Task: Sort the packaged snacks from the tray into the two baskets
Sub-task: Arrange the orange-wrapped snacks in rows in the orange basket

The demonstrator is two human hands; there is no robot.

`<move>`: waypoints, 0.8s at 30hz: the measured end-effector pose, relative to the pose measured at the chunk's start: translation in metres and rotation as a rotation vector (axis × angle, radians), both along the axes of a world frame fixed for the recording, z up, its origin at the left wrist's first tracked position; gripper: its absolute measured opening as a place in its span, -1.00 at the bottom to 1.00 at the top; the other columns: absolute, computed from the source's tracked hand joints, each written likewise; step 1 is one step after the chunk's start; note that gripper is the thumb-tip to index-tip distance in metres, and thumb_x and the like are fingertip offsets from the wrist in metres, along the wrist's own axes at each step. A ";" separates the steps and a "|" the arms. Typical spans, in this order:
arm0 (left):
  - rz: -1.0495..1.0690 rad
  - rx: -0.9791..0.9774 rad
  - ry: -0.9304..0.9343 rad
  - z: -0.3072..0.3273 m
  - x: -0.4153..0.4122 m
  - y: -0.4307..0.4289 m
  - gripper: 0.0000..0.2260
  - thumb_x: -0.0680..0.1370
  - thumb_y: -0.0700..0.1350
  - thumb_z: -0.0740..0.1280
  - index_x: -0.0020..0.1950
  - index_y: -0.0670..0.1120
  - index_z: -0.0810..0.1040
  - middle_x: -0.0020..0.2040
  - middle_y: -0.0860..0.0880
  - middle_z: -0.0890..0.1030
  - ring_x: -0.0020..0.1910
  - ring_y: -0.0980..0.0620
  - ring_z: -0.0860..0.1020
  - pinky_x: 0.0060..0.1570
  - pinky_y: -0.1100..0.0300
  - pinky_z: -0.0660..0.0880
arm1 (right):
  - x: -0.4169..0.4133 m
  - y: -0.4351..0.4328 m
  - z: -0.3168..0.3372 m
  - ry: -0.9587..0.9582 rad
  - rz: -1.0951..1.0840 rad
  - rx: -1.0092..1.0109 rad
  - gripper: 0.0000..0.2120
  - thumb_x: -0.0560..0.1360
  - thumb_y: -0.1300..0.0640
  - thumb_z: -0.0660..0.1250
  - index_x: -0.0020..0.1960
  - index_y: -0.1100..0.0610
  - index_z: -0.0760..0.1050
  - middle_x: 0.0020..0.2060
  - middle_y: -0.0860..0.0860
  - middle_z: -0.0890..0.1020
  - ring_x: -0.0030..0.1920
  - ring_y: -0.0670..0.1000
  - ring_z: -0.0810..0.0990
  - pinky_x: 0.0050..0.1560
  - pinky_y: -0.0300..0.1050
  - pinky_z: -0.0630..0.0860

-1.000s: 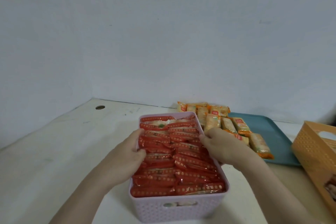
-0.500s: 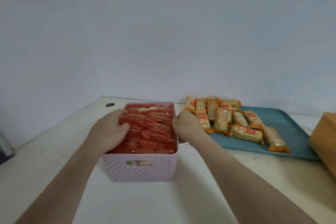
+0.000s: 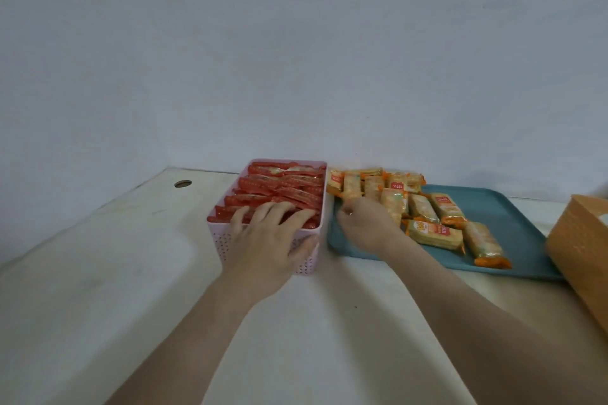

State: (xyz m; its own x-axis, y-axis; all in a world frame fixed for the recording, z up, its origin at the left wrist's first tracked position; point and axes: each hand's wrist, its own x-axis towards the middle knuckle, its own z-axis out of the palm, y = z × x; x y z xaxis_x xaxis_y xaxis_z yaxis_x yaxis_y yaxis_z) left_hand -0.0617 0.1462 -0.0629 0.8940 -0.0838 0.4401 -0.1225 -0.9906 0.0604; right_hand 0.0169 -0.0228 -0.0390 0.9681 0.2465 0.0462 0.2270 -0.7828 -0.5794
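The orange snack packets (image 3: 427, 233) lie jumbled on the teal tray (image 3: 513, 217). The right hand (image 3: 365, 223) is over the tray's left end, just beside the nearest ones, its fingers curled; I cannot tell if it holds one. To its left, the left hand (image 3: 266, 233) rests spread and flat on the red packets (image 3: 283, 187) filling the pink basket (image 3: 227, 240), thumb against the front wall. An orange basket (image 3: 579, 246) stands at the worktop's (image 3: 98, 273) right edge.

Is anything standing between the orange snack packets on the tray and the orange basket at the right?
Nothing visible. The orange snack packets lie on the teal tray. The orange basket stands at its right edge, with only bare tray between. The right hand is at their left end.
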 end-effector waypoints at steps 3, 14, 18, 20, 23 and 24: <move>0.002 -0.021 -0.030 0.000 0.020 -0.002 -0.55 0.50 0.31 -0.03 0.26 0.24 0.46 0.22 0.18 0.51 0.27 0.06 0.42 0.24 -0.07 0.22 | -0.006 -0.023 -0.017 0.008 0.053 -0.194 -0.74 0.56 0.16 0.16 0.15 0.09 0.57 0.06 0.06 0.62 0.06 0.12 0.58 0.00 -0.05 0.54; 0.031 -0.098 -0.080 -0.001 0.068 -0.009 -0.48 0.46 0.28 0.14 0.38 0.13 0.36 0.33 0.08 0.46 0.36 0.02 0.35 0.36 -0.13 0.12 | -0.017 -0.126 -0.015 -0.226 -0.442 -0.255 -0.56 0.54 -0.03 0.18 0.41 -0.03 0.29 0.38 0.08 0.34 0.41 0.16 0.21 0.27 0.16 0.28; -0.182 -0.124 -0.201 0.004 0.063 -0.053 -0.55 0.45 0.08 0.27 0.33 0.03 0.42 0.24 0.03 0.50 0.28 -0.02 0.39 0.31 -0.10 0.26 | -0.014 -0.169 -0.032 0.014 -0.547 -0.234 -0.39 0.51 -0.27 0.05 0.50 -0.07 0.11 0.46 0.15 0.23 0.47 0.26 0.11 0.38 0.31 0.18; -0.368 -0.143 -0.053 -0.007 0.061 -0.084 -0.73 0.47 0.08 0.26 0.14 0.07 0.53 0.06 0.10 0.53 0.08 0.05 0.47 0.10 0.03 0.43 | -0.015 -0.178 -0.041 0.090 -0.541 -0.230 -0.30 0.46 -0.37 -0.03 0.51 -0.07 0.09 0.45 0.16 0.26 0.46 0.27 0.15 0.39 0.31 0.14; -0.366 -0.173 0.177 -0.030 0.061 -0.111 -0.85 0.50 0.13 0.34 -0.05 0.08 0.53 -0.08 0.12 0.49 -0.04 0.12 0.46 -0.08 0.11 0.47 | -0.023 -0.178 -0.045 0.129 -0.506 -0.238 -0.33 0.53 -0.33 0.00 0.53 -0.03 0.04 0.47 0.09 0.30 0.49 0.15 0.16 0.41 0.21 0.03; -0.346 -0.191 0.173 -0.035 0.063 -0.115 -0.86 0.49 0.12 0.35 -0.09 0.07 0.52 -0.12 0.12 0.50 -0.06 0.11 0.46 -0.12 0.11 0.46 | -0.025 -0.179 -0.047 0.110 -0.480 -0.235 -0.34 0.55 -0.30 0.01 0.54 -0.01 0.04 0.46 0.05 0.32 0.49 0.11 0.18 0.42 0.21 0.00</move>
State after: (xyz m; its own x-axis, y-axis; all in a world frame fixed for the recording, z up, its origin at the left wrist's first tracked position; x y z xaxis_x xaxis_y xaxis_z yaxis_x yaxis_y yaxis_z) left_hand 0.0009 0.0314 -0.0978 0.8894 -0.3235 0.3229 -0.4179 -0.8617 0.2878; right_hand -0.0077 -0.2015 -0.0858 0.9703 -0.2331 -0.0644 -0.2400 -0.8949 -0.3763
